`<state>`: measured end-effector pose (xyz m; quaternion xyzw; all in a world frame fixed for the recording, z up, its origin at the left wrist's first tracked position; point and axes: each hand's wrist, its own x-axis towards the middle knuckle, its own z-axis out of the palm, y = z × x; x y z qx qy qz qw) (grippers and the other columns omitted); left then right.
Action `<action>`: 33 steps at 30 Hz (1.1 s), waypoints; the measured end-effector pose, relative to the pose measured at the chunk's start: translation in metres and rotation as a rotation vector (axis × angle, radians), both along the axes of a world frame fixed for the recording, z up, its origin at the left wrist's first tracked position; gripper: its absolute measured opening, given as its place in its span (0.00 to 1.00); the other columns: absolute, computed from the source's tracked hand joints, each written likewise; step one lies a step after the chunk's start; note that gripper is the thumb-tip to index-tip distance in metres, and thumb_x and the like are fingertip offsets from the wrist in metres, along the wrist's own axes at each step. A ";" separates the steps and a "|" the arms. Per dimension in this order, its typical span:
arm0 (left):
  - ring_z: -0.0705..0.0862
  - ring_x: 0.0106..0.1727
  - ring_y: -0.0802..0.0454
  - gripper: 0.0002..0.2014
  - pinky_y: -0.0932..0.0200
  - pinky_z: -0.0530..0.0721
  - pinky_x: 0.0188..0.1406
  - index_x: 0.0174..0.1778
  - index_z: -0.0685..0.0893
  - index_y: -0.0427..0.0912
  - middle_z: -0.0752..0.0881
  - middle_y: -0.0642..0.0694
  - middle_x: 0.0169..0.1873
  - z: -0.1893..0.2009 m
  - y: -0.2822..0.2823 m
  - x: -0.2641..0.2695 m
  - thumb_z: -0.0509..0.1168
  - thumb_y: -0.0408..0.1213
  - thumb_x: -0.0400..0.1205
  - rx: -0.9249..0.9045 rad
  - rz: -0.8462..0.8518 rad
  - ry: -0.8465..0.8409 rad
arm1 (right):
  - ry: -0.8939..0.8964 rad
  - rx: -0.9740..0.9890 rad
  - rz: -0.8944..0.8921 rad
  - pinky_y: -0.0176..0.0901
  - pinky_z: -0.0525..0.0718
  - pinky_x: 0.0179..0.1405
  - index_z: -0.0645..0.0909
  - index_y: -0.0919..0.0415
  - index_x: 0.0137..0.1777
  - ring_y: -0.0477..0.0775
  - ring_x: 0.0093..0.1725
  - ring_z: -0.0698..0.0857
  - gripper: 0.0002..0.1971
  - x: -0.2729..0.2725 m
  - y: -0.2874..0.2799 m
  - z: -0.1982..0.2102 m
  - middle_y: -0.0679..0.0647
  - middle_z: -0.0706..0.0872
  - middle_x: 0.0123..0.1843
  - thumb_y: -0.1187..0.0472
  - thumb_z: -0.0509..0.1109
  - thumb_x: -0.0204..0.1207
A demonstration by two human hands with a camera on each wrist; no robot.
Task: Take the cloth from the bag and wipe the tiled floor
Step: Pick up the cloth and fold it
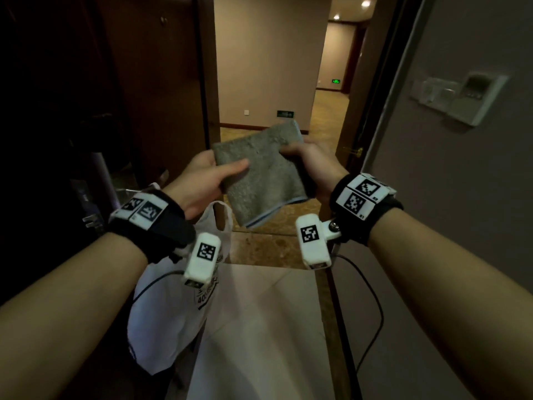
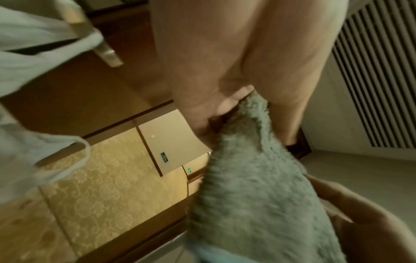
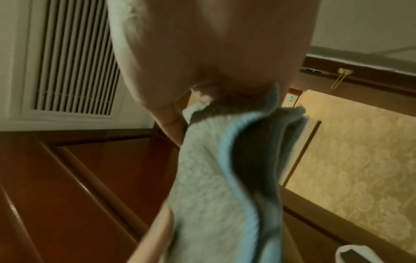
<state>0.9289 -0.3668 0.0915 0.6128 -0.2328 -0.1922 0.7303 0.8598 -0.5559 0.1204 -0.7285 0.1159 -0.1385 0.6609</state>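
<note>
A folded grey cloth with a light blue hem is held up at chest height between both hands. My left hand pinches its left edge, thumb lying across the front. My right hand grips its right edge with curled fingers. The white plastic bag with dark print hangs below my left wrist, its handle loop near the cloth's lower corner. In the left wrist view the cloth runs from my fingers down. The right wrist view shows the cloth with its blue hem. Pale floor tiles lie below.
A dark wooden wardrobe stands on the left. An open doorway ahead leads to a patterned carpet in the corridor. The door edge with a brass handle is on the right, beside a wall with a control panel.
</note>
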 end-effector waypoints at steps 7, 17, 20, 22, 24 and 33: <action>0.88 0.61 0.51 0.18 0.56 0.88 0.55 0.70 0.80 0.39 0.89 0.45 0.60 -0.012 0.026 0.001 0.67 0.32 0.84 -0.053 0.013 0.021 | 0.174 -0.159 0.000 0.54 0.85 0.56 0.78 0.54 0.60 0.56 0.54 0.87 0.19 0.015 0.017 -0.037 0.53 0.86 0.52 0.50 0.76 0.74; 0.87 0.63 0.49 0.17 0.48 0.85 0.62 0.69 0.82 0.42 0.89 0.44 0.61 -0.040 0.029 0.023 0.67 0.33 0.84 0.055 -0.011 0.102 | 0.259 0.002 0.246 0.52 0.87 0.57 0.81 0.47 0.64 0.54 0.56 0.89 0.23 0.026 0.053 -0.073 0.52 0.90 0.57 0.35 0.65 0.77; 0.87 0.62 0.49 0.16 0.52 0.87 0.60 0.68 0.82 0.38 0.89 0.42 0.60 -0.049 0.025 0.033 0.65 0.30 0.84 0.060 -0.005 0.154 | 0.245 0.011 0.291 0.52 0.87 0.57 0.82 0.53 0.65 0.55 0.57 0.89 0.21 0.040 0.052 -0.079 0.53 0.90 0.56 0.44 0.72 0.76; 0.87 0.63 0.48 0.16 0.51 0.87 0.60 0.68 0.82 0.36 0.88 0.41 0.61 -0.056 0.021 0.044 0.64 0.27 0.84 0.073 0.025 0.187 | 0.263 0.047 0.323 0.51 0.88 0.54 0.82 0.57 0.65 0.55 0.55 0.90 0.18 0.057 0.046 -0.087 0.55 0.91 0.56 0.53 0.74 0.77; 0.87 0.62 0.48 0.16 0.52 0.87 0.59 0.67 0.83 0.36 0.89 0.41 0.60 -0.062 0.019 0.055 0.64 0.26 0.84 0.116 0.071 0.175 | 0.294 0.050 0.332 0.52 0.88 0.53 0.81 0.59 0.66 0.56 0.54 0.90 0.19 0.076 0.038 -0.099 0.57 0.91 0.55 0.61 0.75 0.76; 0.84 0.43 0.48 0.11 0.52 0.83 0.47 0.58 0.86 0.33 0.85 0.38 0.41 -0.104 -0.007 0.141 0.69 0.35 0.83 0.650 0.293 -0.099 | 0.412 -0.132 0.432 0.51 0.88 0.43 0.82 0.59 0.63 0.56 0.46 0.89 0.15 0.202 -0.014 -0.152 0.57 0.89 0.51 0.65 0.72 0.76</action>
